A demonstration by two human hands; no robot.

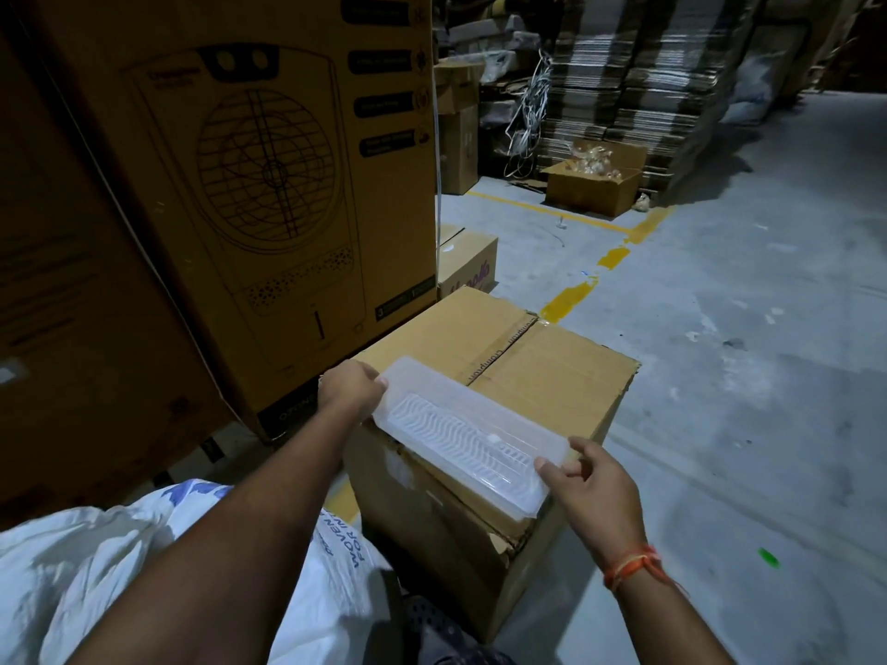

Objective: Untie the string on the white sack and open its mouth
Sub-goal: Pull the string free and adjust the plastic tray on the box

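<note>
Item: translucent plastic tray [468, 431], lying on cardboard box [499, 376]; our left hand [353, 388] and right hand [593, 482] clamp their fingers on its ends. White sack [120, 568] at 8 o'clock.

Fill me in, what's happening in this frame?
A person holds a translucent plastic tray by both ends over a taped cardboard box: the left hand grips the far end, the right hand pinches the near end. The white sack lies at lower left under the left forearm, and neither hand is on it. Its string and mouth are not visible here, so whether it is untied cannot be told.
</note>
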